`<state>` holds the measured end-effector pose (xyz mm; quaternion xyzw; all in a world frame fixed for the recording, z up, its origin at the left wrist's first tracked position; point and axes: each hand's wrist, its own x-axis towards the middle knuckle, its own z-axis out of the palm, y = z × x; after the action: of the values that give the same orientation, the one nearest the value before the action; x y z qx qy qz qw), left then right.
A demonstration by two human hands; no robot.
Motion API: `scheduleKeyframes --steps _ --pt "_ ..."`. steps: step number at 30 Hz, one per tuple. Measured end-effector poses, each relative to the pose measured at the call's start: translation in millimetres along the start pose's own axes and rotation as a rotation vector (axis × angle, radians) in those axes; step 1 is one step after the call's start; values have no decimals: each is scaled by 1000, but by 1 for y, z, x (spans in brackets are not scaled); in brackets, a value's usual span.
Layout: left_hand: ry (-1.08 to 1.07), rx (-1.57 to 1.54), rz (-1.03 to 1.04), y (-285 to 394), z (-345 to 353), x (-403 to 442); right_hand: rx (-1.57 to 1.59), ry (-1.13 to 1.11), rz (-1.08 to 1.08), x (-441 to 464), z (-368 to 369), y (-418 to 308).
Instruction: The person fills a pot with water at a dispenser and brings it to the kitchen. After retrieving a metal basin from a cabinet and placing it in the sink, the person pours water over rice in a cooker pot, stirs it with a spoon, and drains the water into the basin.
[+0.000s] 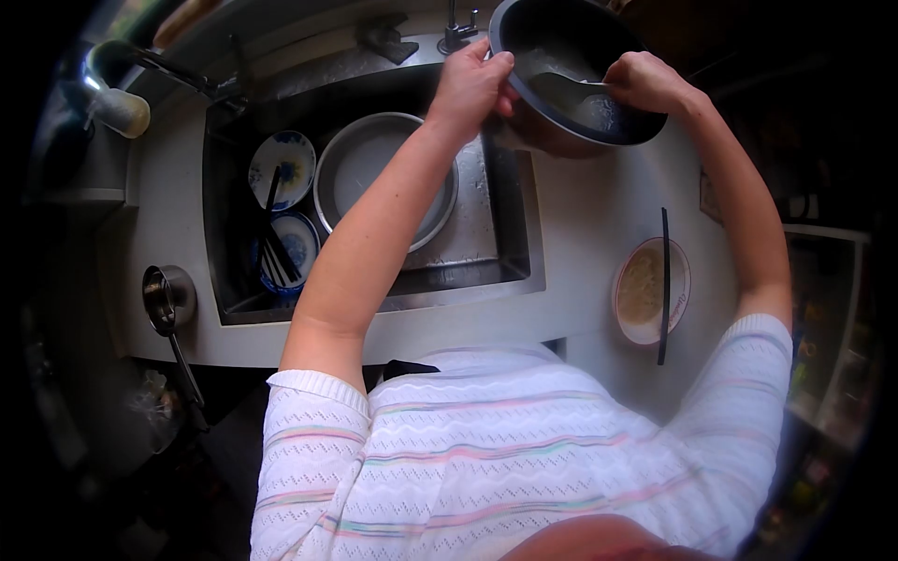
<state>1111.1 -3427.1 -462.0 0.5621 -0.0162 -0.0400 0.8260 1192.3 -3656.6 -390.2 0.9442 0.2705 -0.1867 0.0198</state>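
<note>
A dark inner pot (pixel 552 138), like one from a rice cooker, is tilted above the counter just right of the sink. My left hand (pixel 470 89) grips its rim on the left, thumb over the edge. Inside the pot my right hand (pixel 645 84) is closed around the handle of a serving spoon (pixel 561 88), whose bowl end lies against the pale, wet-looking contents. Nearer to me on the counter stands a bowl (pixel 625 318) with a red rim and whitish food or liquid in it. Dark chopsticks (pixel 665 252) rest across that bowl.
The sink (pixel 486 210) holds a round metal basin (pixel 341 159), blue-patterned dishes (pixel 297 150) and more chopsticks (pixel 274 182). A faucet (pixel 168 67) reaches in from the left. A small metal pot (pixel 178 292) with a long handle overhangs the counter's left edge.
</note>
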Motion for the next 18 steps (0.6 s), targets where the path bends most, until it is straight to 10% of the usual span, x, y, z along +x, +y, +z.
scheduleKeyframes --steps 7,18 --pt "5 -8 6 0 0 0 15 222 117 4 -15 14" --pt "22 -8 2 0 2 0 115 -252 62 -21 -23 -23"
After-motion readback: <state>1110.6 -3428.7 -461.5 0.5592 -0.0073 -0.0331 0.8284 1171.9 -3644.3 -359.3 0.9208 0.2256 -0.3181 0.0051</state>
